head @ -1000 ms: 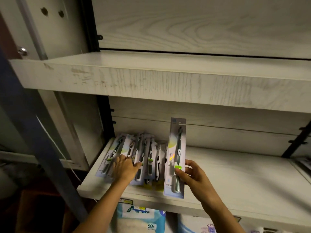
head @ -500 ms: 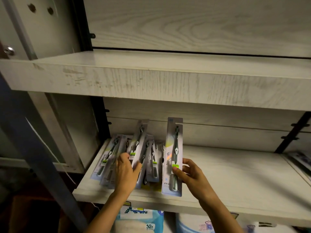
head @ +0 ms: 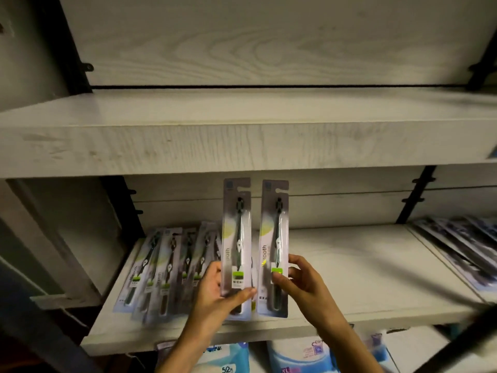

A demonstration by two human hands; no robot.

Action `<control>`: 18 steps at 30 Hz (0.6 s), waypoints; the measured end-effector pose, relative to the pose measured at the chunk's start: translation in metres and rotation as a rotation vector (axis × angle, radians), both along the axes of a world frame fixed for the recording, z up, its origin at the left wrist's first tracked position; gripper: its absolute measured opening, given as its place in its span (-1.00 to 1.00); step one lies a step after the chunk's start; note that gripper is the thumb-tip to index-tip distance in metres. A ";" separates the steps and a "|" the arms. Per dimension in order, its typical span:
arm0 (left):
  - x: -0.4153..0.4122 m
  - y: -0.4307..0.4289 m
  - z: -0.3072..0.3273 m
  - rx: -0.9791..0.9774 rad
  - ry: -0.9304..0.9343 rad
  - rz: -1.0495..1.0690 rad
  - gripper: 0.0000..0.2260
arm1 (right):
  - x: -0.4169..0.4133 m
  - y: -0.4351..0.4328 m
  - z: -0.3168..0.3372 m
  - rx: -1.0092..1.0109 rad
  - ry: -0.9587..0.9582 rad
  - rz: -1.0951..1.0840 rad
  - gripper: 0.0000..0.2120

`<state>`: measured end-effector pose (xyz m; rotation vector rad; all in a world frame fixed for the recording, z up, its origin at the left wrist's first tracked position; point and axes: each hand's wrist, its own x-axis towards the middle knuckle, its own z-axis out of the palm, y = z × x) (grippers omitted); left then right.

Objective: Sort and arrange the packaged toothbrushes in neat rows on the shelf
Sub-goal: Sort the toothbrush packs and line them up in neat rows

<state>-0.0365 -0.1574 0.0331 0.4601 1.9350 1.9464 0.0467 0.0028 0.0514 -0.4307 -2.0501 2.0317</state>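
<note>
Two packaged toothbrushes stand upright side by side above the pale wooden shelf [head: 363, 278]. My left hand [head: 215, 294] grips the left pack [head: 236, 232] near its bottom, thumb across the front. My right hand [head: 301, 286] pinches the right pack [head: 274, 238] at its green label. Each pack is a long card with a dark brush under clear plastic. A loose row of several more packs [head: 166, 267] lies flat on the shelf's left part, overlapping one another.
An upper shelf board [head: 242, 141] hangs close above the held packs. More flat packs [head: 462, 249] lie on the neighbouring shelf at the right. Blue-and-white bagged goods [head: 295, 359] sit below. Black brackets [head: 414, 195] line the back wall.
My left hand has lifted one pack out of the lying row and raised it upright beside the pack in my right hand. The camera has swung left and closer.
</note>
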 end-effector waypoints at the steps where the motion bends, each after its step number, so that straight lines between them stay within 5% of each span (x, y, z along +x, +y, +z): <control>1: 0.004 0.007 -0.001 -0.004 -0.002 -0.018 -0.55 | 0.007 0.006 0.001 0.002 0.004 -0.015 -0.75; 18: 0.177 0.214 -0.027 0.057 0.067 0.058 -0.50 | 0.185 0.217 -0.003 0.110 0.034 0.058 -0.66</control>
